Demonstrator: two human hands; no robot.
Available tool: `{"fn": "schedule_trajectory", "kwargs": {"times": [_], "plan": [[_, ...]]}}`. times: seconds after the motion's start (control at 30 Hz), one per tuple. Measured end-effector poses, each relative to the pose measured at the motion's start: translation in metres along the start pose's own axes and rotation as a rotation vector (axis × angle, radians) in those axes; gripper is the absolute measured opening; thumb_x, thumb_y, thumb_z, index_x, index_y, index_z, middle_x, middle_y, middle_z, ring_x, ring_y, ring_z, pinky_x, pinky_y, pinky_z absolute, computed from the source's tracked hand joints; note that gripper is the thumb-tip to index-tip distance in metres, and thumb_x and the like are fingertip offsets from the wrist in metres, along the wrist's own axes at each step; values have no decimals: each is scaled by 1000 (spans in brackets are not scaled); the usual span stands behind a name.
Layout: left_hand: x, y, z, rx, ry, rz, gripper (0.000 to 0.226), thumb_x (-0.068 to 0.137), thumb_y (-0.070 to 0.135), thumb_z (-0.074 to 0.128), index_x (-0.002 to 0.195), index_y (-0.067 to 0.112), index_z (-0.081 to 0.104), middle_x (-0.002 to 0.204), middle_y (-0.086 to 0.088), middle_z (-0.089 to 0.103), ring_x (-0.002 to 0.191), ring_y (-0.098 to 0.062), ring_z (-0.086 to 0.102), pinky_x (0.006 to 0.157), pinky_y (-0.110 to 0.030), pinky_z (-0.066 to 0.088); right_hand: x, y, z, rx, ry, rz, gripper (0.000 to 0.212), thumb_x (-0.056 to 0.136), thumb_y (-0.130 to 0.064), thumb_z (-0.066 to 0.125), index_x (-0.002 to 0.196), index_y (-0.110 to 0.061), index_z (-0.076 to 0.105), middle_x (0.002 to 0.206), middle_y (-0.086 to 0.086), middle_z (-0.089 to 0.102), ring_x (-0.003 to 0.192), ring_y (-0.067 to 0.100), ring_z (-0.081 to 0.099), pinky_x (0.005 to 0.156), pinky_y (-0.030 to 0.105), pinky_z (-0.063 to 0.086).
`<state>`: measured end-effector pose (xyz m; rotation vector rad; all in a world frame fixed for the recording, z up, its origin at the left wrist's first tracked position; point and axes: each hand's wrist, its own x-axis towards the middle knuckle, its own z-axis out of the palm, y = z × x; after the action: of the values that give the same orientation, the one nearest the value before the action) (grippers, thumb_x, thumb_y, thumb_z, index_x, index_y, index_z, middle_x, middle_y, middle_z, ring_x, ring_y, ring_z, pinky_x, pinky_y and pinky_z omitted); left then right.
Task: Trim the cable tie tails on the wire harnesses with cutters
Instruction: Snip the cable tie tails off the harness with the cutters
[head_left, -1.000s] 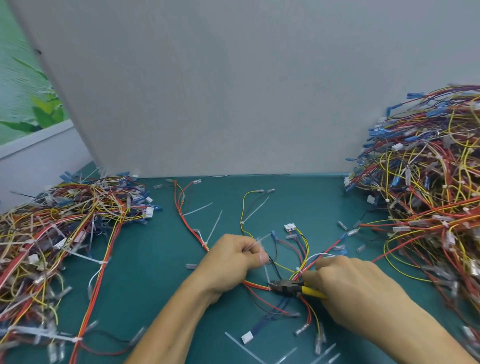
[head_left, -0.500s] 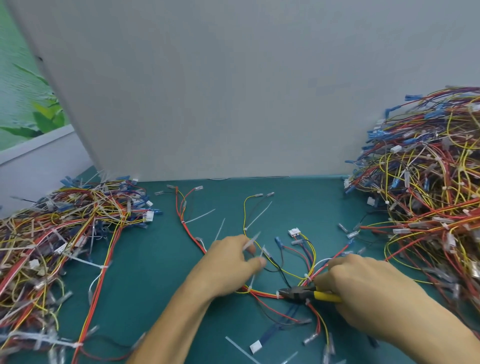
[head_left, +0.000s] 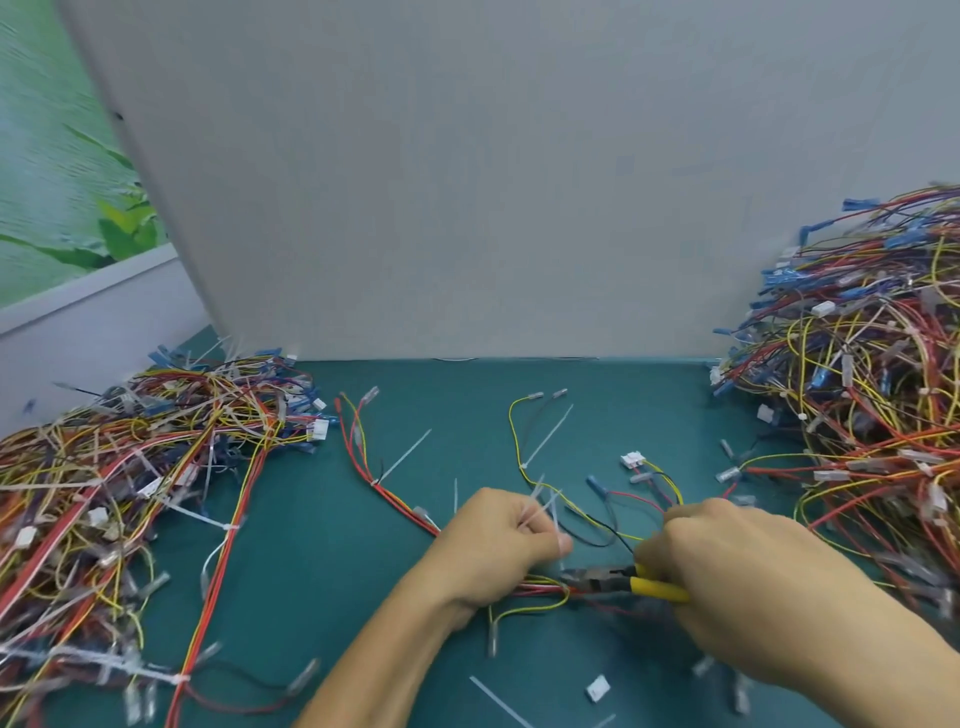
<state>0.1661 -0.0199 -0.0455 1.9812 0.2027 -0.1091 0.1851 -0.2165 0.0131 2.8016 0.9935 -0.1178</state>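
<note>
Cutters (head_left: 618, 581) low beside the fist, tie tails above it

The left hand (head_left: 493, 551) makes a fist on the green table (head_left: 322, 545). Its fingers are curled around a wire bundle (head_left: 540, 590) of red and yellow wires. They also pinch several pale tie tails (head_left: 540, 506), which stick up out of the top of the fist and point away from the person. The right hand (head_left: 743, 577) is just to the right of this fist, its fingers wrapped around the yellow handles. The dark nose of the cutters points left along the bundle and ends just under the thumb of the fist. Whether the blades are apart or together, I cannot tell. So the tails lie above the nose and a little to its left, and their long axis crosses the tool's axis almost squarely. I think the next cut needs the nose lifted to the root of one tail, at the top of the fist, without catching a wire.
</note>
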Motion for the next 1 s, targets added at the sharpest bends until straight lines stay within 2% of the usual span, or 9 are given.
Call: {"fn": "schedule_trajectory", "kwargs": {"times": [0.23,0.33,0.47,0.67,1.0], "plan": [[4,-4,-3,-63,-42,-9,21,77,24,75,63,21,59,51,6,40,46,-9,31,46,-23,23,-7,12,6,7,-18,-8,12,86,-28,45,95,-30,52,100,-8,49,104,20,57,67,31,37],[4,-4,-3,-92,-70,-7,19,71,29,75,64,21,60,51,6,40,43,-8,31,44,-21,24,-5,12,4,23,-14,-26,3,86,-29,45,86,-32,46,93,-9,43,102,21,56,65,31,36],[4,-5,-4,-125,-105,-6,20,82,16,73,67,16,59,46,10,41,38,-4,32,38,-15,25,-3,14,4,25,13,-10,5,87,-30,44,90,-31,47,87,-8,36,101,22,57,66,32,37],[4,-4,-5,-136,-123,3,22,83,13,72,66,15,58,42,14,41,36,-2,33,39,-12,26,3,10,14,38,7,-51,8,87,-28,41,82,-31,35,86,-7,31,100,24,56,65,31,35],[3,-3,-5,-144,-118,-2,22,83,13,72,66,16,58,41,14,38,36,-3,30,38,-13,25,8,9,18,4,19,-62,9,92,-28,41,83,-31,38,87,-4,35,95,25,57,61,30,31]]}}
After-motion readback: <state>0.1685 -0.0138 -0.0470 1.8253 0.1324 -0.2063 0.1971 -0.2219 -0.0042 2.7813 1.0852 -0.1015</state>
